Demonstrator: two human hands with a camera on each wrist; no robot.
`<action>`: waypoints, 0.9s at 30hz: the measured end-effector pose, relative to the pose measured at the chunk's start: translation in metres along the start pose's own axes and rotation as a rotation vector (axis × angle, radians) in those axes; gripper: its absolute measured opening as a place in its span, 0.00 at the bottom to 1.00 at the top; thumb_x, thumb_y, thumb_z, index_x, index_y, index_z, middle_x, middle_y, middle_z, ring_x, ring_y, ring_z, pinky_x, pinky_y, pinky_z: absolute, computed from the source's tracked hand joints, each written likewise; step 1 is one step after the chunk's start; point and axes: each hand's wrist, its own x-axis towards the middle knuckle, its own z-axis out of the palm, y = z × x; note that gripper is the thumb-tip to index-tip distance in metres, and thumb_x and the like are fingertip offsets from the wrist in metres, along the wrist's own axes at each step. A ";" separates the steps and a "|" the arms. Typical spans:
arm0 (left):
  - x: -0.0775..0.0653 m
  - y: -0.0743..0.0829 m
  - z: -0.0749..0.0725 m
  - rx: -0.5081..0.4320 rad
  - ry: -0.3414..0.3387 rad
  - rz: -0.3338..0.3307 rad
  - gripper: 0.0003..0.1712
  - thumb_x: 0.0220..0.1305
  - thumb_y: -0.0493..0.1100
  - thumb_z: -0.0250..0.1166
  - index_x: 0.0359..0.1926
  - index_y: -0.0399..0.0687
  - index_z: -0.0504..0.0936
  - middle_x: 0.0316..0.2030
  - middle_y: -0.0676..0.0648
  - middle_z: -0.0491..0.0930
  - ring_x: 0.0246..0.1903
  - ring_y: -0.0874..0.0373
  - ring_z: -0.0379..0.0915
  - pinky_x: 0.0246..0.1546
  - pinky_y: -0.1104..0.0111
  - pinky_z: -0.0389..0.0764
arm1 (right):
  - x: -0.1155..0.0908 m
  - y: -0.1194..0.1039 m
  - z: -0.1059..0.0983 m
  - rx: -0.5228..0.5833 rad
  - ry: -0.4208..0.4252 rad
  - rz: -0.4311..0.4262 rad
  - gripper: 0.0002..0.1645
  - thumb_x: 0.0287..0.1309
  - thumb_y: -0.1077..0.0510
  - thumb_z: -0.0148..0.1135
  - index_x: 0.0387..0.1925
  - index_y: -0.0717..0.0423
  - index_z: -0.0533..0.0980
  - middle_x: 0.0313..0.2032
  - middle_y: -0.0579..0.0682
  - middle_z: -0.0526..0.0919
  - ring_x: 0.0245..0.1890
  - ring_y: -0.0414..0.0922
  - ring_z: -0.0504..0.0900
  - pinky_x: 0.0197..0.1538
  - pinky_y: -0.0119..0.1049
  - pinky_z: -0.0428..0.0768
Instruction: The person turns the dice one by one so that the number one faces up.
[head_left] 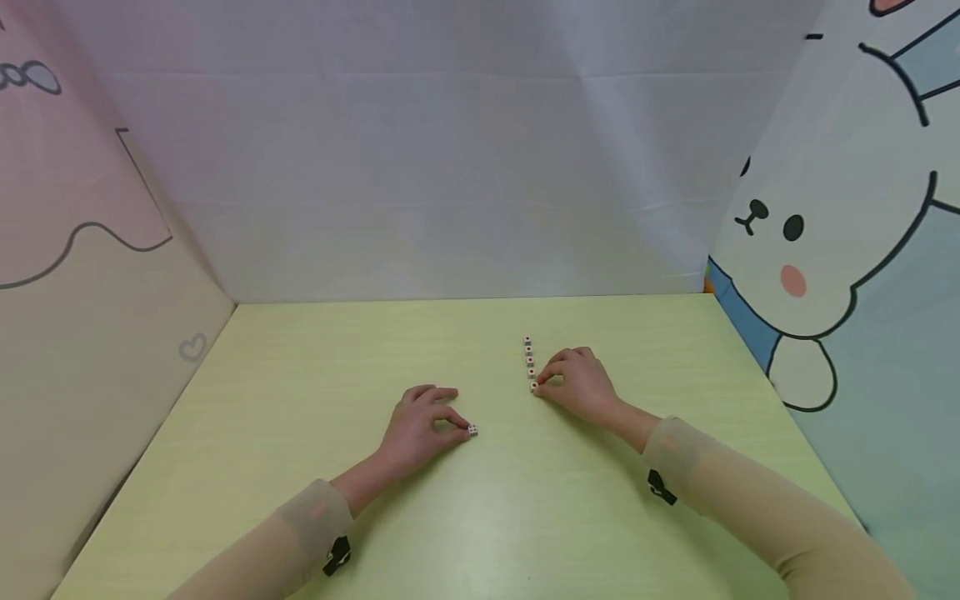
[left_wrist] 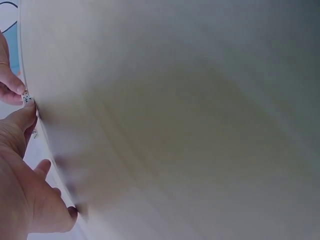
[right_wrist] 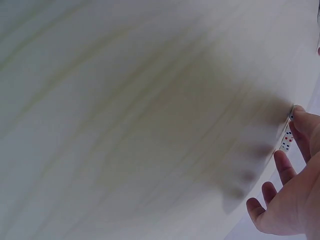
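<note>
In the head view, my left hand (head_left: 420,429) pinches a small white die (head_left: 472,430) between thumb and forefinger, just over or on the table, its other fingers spread. To the right and farther away, my right hand (head_left: 581,385) pinches another die (head_left: 534,387) at the near end of a straight row of several dice (head_left: 529,361). Red pips show on the tops of the row. The right wrist view shows the right thumb on its die (right_wrist: 292,113), with row dice (right_wrist: 286,141) behind the fingers. Thumb and fingers partly hide both held dice.
The pale yellow table (head_left: 337,358) runs back to a white cloth wall (head_left: 450,183). A pink and cream panel (head_left: 90,333) stands at the left, and a panel with a cartoon rabbit (head_left: 825,250) at the right. A dark clip hangs at each sleeve.
</note>
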 end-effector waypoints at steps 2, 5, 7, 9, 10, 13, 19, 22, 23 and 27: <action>0.000 0.000 -0.001 -0.001 -0.004 -0.002 0.04 0.56 0.50 0.79 0.32 0.64 0.92 0.62 0.47 0.79 0.67 0.37 0.61 0.66 0.40 0.62 | 0.000 0.000 0.000 -0.002 -0.001 0.000 0.05 0.57 0.48 0.76 0.34 0.42 0.90 0.47 0.47 0.83 0.60 0.59 0.70 0.62 0.59 0.69; 0.000 -0.001 -0.002 -0.001 -0.018 -0.007 0.04 0.56 0.50 0.79 0.33 0.63 0.92 0.62 0.47 0.79 0.67 0.38 0.61 0.66 0.40 0.62 | 0.000 -0.001 0.000 -0.009 -0.004 0.003 0.06 0.57 0.47 0.76 0.35 0.42 0.90 0.47 0.47 0.83 0.60 0.58 0.70 0.62 0.58 0.69; 0.000 -0.001 -0.003 0.006 -0.032 -0.012 0.04 0.57 0.51 0.79 0.34 0.63 0.92 0.63 0.47 0.78 0.67 0.38 0.61 0.66 0.40 0.62 | 0.000 -0.001 0.000 -0.010 -0.005 0.004 0.06 0.57 0.47 0.76 0.35 0.42 0.90 0.47 0.47 0.83 0.60 0.58 0.70 0.62 0.58 0.70; 0.000 -0.001 -0.005 0.016 -0.048 -0.019 0.05 0.57 0.51 0.79 0.35 0.63 0.92 0.63 0.47 0.78 0.67 0.38 0.61 0.66 0.41 0.62 | 0.000 -0.001 0.000 -0.009 -0.004 0.006 0.06 0.57 0.47 0.77 0.35 0.42 0.90 0.47 0.47 0.83 0.60 0.58 0.70 0.62 0.58 0.70; 0.000 0.000 -0.006 0.025 -0.055 -0.023 0.06 0.57 0.52 0.79 0.35 0.63 0.92 0.63 0.47 0.78 0.67 0.38 0.62 0.66 0.41 0.63 | 0.000 -0.001 0.000 -0.008 -0.003 0.006 0.06 0.57 0.48 0.77 0.35 0.42 0.90 0.47 0.47 0.83 0.60 0.58 0.70 0.62 0.58 0.70; 0.001 0.002 -0.011 0.063 -0.068 -0.029 0.06 0.57 0.54 0.78 0.35 0.64 0.91 0.62 0.48 0.78 0.67 0.39 0.62 0.65 0.41 0.64 | 0.001 -0.001 0.000 -0.007 -0.003 0.007 0.06 0.57 0.48 0.76 0.35 0.42 0.90 0.47 0.47 0.83 0.60 0.58 0.70 0.62 0.58 0.69; 0.005 0.012 -0.024 0.158 -0.064 -0.013 0.05 0.58 0.54 0.77 0.34 0.64 0.91 0.62 0.48 0.79 0.66 0.39 0.64 0.63 0.41 0.66 | 0.001 0.000 0.001 0.004 0.002 -0.001 0.06 0.57 0.47 0.77 0.34 0.42 0.90 0.47 0.47 0.83 0.60 0.58 0.70 0.62 0.58 0.69; 0.007 0.018 -0.027 0.210 -0.073 -0.004 0.06 0.56 0.54 0.78 0.33 0.63 0.91 0.60 0.48 0.80 0.65 0.39 0.65 0.63 0.42 0.68 | 0.000 0.000 0.001 0.020 0.007 -0.006 0.05 0.57 0.48 0.77 0.34 0.42 0.90 0.47 0.47 0.83 0.60 0.59 0.70 0.62 0.58 0.69; 0.008 0.020 -0.027 0.228 -0.079 -0.002 0.06 0.56 0.54 0.78 0.33 0.63 0.91 0.60 0.48 0.80 0.65 0.39 0.66 0.63 0.42 0.68 | 0.000 0.001 0.001 0.025 0.008 -0.008 0.05 0.56 0.48 0.77 0.34 0.42 0.90 0.47 0.47 0.83 0.61 0.59 0.69 0.62 0.58 0.69; 0.009 0.025 -0.024 0.293 -0.108 -0.002 0.07 0.57 0.56 0.77 0.34 0.64 0.92 0.59 0.49 0.80 0.64 0.41 0.66 0.63 0.45 0.69 | -0.001 0.000 0.000 0.024 0.012 -0.011 0.05 0.56 0.48 0.77 0.34 0.42 0.90 0.47 0.47 0.83 0.60 0.59 0.70 0.61 0.59 0.69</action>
